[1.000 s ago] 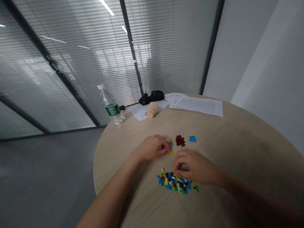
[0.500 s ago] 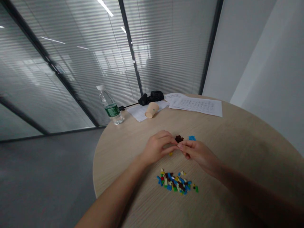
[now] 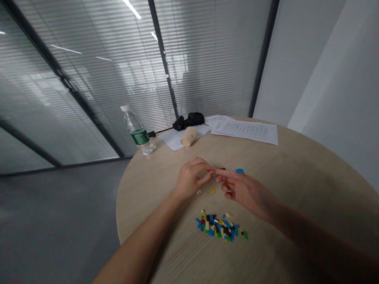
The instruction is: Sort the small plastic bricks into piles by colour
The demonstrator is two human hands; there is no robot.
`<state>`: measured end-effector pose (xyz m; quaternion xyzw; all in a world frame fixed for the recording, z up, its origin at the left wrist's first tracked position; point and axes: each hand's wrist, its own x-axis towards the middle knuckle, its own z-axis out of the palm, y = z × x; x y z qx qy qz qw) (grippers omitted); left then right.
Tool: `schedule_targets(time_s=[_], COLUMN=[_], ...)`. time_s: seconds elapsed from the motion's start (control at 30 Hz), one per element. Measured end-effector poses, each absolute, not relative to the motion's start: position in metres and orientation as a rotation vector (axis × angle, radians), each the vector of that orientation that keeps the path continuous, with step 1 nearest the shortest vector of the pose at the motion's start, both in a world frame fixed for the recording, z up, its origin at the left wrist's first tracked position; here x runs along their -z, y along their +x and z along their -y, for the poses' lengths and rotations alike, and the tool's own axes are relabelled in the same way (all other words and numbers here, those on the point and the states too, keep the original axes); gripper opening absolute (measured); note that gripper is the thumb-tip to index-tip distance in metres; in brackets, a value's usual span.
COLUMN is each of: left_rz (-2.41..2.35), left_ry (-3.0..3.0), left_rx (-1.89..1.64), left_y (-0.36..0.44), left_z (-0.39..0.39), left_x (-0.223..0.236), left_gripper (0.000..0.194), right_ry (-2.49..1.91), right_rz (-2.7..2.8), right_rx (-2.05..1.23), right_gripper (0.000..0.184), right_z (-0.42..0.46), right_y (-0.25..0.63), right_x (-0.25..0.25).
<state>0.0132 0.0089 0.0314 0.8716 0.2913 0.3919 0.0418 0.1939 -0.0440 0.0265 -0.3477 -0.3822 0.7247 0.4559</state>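
My left hand [image 3: 192, 177] is closed, thumb and forefinger pinched together; whatever lies between the tips is too small to make out. My right hand [image 3: 244, 189] has its index finger stretched out to the left hand's fingertips, the other fingers loosely curved and apart, and no piece shows in it. Dark brown toy bricks [image 3: 222, 169] show just behind the right index finger, mostly hidden. Blue bricks [image 3: 239, 170] lie beyond the right hand. A yellow brick [image 3: 213, 190] and a small white brick [image 3: 198, 192] rest on the table below the hands.
Nearer to me is a pile of mixed small bricks [image 3: 219, 227] on the round wooden table [image 3: 142, 197]. Toward the far edge are a water bottle [image 3: 139, 134], a paper cup [image 3: 189, 136] on its side, a black bundle [image 3: 194, 119] and printed sheets [image 3: 245, 131].
Both hands have shifted slightly left and away from me. My right fingers have loosened from a pinch and spread. The yellow and white bricks are uncovered; the brown ones are more hidden.
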Motion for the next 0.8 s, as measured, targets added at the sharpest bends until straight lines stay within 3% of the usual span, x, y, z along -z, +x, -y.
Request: schedule_targets(time_s=[0.27, 0.57, 0.8], left_rz=[-1.308, -1.418, -1.422], left_ry=[2.694, 2.694, 2.675], left_rx=[-0.833, -0.661, -0.624], left_y=[0.010, 0.007, 0.007], left_z=[-0.027, -0.029, -0.028], left_x=[-0.014, -0.013, -0.013], left_gripper=[0.010, 0.008, 0.011], right_ry=[-0.984, -1.110, -1.161], right_rz=[0.994, 1.278, 2.115], right_rx=[-1.616, -1.522, -0.922], right_gripper=[0.035, 0.031, 0.011], right_z=[0.030, 0.028, 0.038], right_y=[0.208, 0.208, 0.212], right_x=[-0.022, -0.017, -0.016])
